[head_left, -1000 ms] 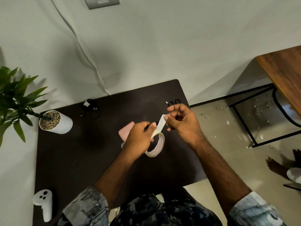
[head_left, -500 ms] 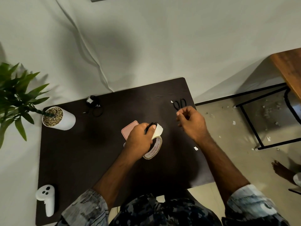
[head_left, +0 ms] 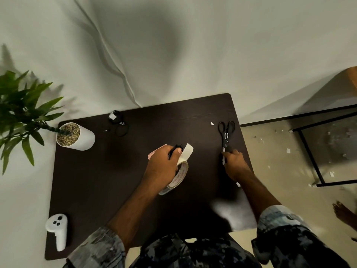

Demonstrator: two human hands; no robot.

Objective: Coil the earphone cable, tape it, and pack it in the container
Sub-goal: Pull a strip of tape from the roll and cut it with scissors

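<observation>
My left hand [head_left: 164, 164] is at the middle of the dark table [head_left: 108, 180]. It holds a roll of clear tape [head_left: 180, 176] together with a black coiled earphone cable [head_left: 176, 147]. A loose strip of tape [head_left: 187, 152] stands up from the roll past my thumb. A pink container [head_left: 150, 155] lies flat and is mostly hidden under this hand. My right hand [head_left: 235, 164] is further right, with its fingers closed on the blade end of black scissors [head_left: 226, 132]. The scissors lie on the table with their handles pointing away from me.
Another black cable with a white tag [head_left: 117, 123] lies at the back. At the back left is a white plant pot [head_left: 77, 137], and a white controller [head_left: 58, 229] sits at the front left. Near the front right edge is a blurred white object [head_left: 233, 213]. A metal frame [head_left: 309, 151] stands on the floor.
My right hand let go of the tape strip and moved right and back to the scissors. My left hand kept the roll and cable, with the strip now standing free.
</observation>
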